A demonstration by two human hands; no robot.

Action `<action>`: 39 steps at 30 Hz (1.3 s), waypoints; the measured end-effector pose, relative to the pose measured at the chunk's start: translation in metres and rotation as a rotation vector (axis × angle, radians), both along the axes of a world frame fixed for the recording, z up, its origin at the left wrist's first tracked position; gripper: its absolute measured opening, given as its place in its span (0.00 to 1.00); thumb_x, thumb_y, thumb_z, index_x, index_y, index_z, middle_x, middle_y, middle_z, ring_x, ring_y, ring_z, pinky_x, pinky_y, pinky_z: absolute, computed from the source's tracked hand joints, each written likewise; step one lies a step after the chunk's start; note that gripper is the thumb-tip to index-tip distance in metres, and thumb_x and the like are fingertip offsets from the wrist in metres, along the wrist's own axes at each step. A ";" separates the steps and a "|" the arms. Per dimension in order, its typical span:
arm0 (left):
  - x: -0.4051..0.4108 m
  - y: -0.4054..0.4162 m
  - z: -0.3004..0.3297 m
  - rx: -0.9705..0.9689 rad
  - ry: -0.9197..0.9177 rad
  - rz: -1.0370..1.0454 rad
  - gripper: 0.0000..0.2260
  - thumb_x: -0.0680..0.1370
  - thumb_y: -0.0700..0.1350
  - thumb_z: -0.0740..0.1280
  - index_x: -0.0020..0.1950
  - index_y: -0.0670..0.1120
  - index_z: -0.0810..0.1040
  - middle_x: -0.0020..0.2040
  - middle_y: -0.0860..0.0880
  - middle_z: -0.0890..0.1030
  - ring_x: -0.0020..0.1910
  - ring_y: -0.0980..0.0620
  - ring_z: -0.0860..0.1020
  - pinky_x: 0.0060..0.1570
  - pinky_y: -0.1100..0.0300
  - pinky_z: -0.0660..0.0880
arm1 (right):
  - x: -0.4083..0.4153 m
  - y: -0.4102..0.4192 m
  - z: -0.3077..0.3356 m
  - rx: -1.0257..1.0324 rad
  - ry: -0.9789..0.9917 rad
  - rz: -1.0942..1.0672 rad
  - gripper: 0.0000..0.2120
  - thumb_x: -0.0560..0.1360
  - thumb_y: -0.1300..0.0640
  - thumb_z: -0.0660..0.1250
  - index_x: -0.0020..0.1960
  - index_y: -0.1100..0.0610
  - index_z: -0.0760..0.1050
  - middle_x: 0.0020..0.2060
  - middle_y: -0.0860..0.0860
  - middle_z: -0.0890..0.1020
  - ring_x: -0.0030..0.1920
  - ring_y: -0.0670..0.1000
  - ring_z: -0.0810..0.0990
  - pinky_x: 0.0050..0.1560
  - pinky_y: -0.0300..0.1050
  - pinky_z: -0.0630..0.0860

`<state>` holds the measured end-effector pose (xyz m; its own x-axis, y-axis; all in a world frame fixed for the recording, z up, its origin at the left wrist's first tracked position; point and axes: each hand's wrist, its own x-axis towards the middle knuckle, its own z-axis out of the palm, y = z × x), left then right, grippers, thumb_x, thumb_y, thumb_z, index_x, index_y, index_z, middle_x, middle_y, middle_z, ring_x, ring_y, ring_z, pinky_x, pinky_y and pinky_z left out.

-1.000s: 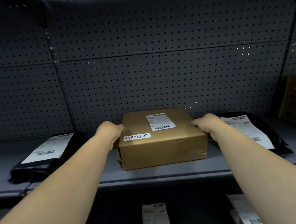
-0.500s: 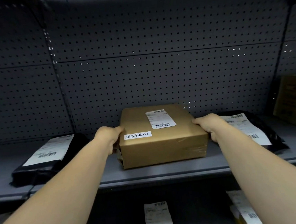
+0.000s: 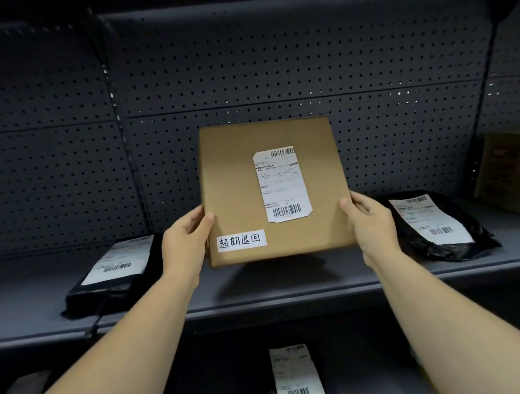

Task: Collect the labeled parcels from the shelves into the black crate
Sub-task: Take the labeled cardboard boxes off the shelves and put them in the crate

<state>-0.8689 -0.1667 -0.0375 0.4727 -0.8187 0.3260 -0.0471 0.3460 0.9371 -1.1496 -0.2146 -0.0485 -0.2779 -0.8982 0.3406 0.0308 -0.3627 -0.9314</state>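
Both hands grip a cardboard parcel (image 3: 271,192) by its lower side edges: left hand (image 3: 185,240), right hand (image 3: 370,222). It is tilted up, label facing the camera, above the shelf (image 3: 292,285).

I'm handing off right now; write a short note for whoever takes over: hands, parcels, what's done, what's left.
Left hand and right hand grip the side edges of the flat brown cardboard box, held clear of the grey metal shelf with its top tilted toward the camera, showing a white shipping label and a handwritten tag.
Two black plastic mailer bags, left and right, lie on that shelf; another labeled parcel sits on the shelf below.
Done: box picked up.
Left: take it to the black crate, which is not in view, then collect the rest.
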 end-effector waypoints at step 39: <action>-0.270 0.020 -0.013 -0.167 -0.039 -0.568 0.13 0.76 0.43 0.68 0.60 0.49 0.80 0.45 0.65 0.83 0.48 0.66 0.80 0.46 0.71 0.76 | -0.252 0.190 -0.007 -0.159 -0.074 -0.568 0.17 0.75 0.60 0.68 0.63 0.60 0.76 0.49 0.45 0.83 0.45 0.35 0.82 0.43 0.27 0.76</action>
<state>-1.1391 -0.1463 -0.0503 -0.0395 -0.8762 0.4803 0.1554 0.4695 0.8692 -1.4019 -0.0250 -0.0557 -0.7281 -0.5415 0.4203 -0.1459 -0.4767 -0.8669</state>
